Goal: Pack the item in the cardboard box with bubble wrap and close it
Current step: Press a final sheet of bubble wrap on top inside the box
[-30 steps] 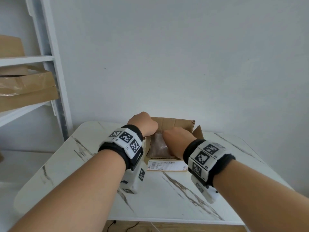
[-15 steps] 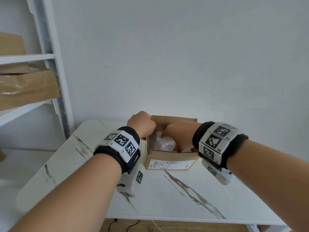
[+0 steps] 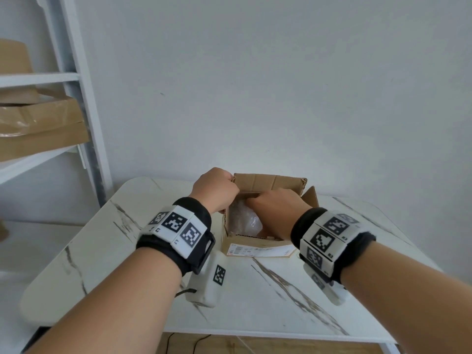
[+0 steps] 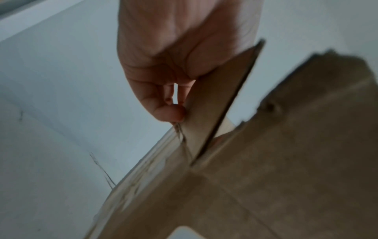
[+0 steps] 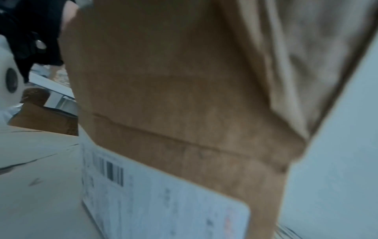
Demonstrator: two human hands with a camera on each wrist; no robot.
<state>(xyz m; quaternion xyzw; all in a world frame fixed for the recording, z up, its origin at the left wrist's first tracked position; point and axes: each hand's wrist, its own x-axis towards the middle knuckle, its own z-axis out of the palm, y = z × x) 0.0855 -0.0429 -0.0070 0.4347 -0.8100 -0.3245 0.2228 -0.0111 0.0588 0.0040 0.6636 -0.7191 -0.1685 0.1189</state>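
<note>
box [image 3: 258, 247] at table's [image 3: 281, 290] 12 o'clock, open | wrap [image 3: 244, 221] inside, soft, light | left hand [image 3: 217, 190] pinches thin, bendy 9 o'clock flap [image 4: 216, 100]; grip near its fold | right hand [image 3: 275, 208] in box, grip unclear

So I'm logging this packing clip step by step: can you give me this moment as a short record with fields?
surface: white marble-look table
cardboard box: open, flaps up, shipping label on the near side
contents: bubble wrap bundle inside the box
left hand: fingers pinch the left flap
right hand: reaches into the box, over the bundle; fingers hidden
task stage: box not yet closed
background: shelf with cardboard boxes at left
</note>
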